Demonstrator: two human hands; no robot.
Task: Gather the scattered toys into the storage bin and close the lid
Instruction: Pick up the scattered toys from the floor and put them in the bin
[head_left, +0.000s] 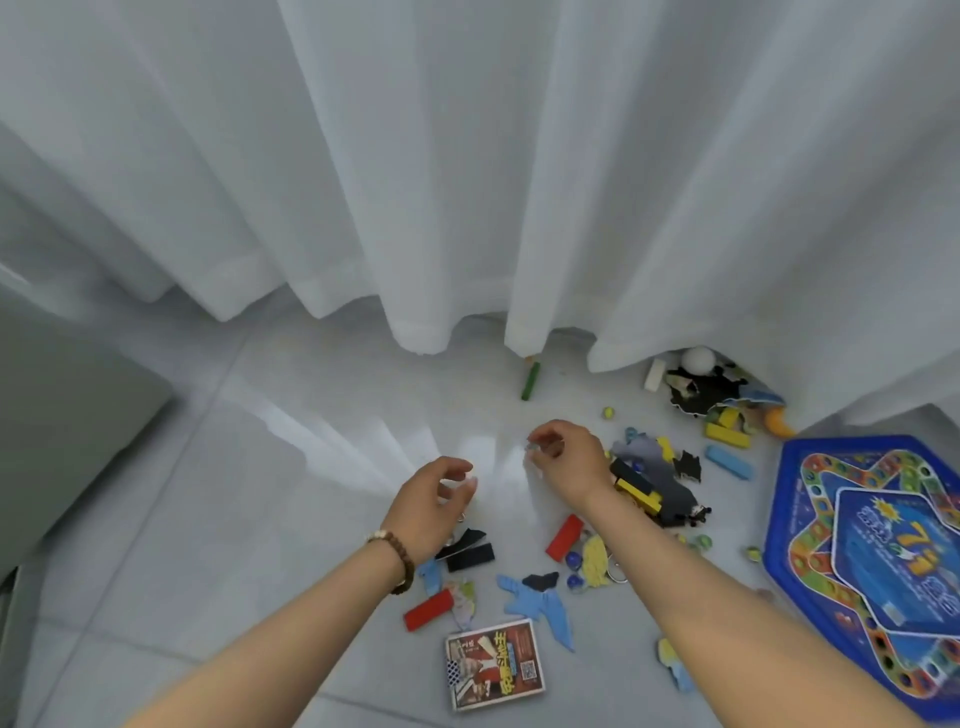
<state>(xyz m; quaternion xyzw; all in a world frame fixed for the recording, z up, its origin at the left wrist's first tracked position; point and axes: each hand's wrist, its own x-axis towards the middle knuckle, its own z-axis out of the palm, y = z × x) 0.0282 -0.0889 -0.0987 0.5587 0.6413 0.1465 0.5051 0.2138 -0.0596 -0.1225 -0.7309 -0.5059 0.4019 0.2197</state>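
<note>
Fingers (540, 440) of your right hand (566, 460) pinch what looks like a marble (531, 446). Your left hand (431, 499) curls loosely, and I cannot tell if it holds anything. You're gathering; no bin shows, so locate it next.

Game board (810, 519) cut by right edge. Curtain (675, 208) hides some toys (701, 387). Item (531, 446) pinched in right hand (563, 457) too small to identify.

Bare floor tiles (218, 519) lay open at left; scattered toys (639, 483) and game board (857, 561) crowded lower right.
</note>
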